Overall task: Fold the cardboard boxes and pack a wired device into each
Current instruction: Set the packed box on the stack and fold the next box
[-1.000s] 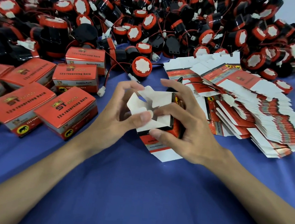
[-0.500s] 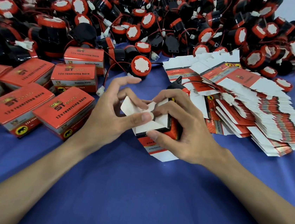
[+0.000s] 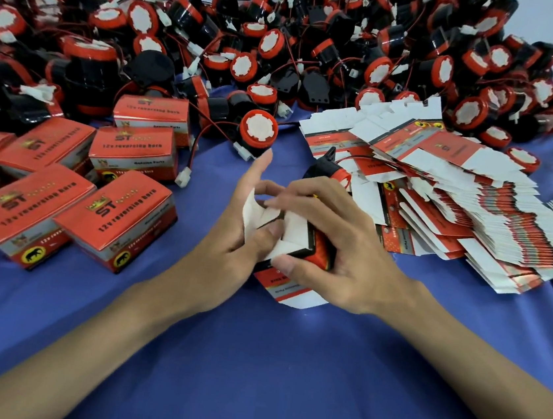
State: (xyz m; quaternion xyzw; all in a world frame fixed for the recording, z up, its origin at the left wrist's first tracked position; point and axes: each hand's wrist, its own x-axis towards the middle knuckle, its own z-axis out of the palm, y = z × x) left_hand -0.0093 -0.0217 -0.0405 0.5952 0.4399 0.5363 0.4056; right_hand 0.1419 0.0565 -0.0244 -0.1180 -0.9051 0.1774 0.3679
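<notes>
A red, black and white cardboard box [image 3: 294, 237] stands half folded on the blue cloth, its white end flaps turned inward. My right hand [image 3: 339, 247] grips the box from the right, fingers curled over its top and thumb under its near edge. My left hand [image 3: 230, 238] holds the left flap, thumb pressed on the white flaps, index finger stretched upward. A wired device [image 3: 329, 170] with a red rim lies just behind the box. Many more black-and-red wired devices [image 3: 287, 45] are heaped at the back.
Several closed red boxes [image 3: 115, 222] stand at the left. A fanned stack of flat unfolded box blanks [image 3: 458, 202] lies at the right. One loose device [image 3: 258, 131] with a white connector sits behind my left hand. The blue cloth [image 3: 268, 363] covers the near table.
The white flaps, spread open a second ago, have been pressed down into the box end. Both hands have closed in tighter around the box.
</notes>
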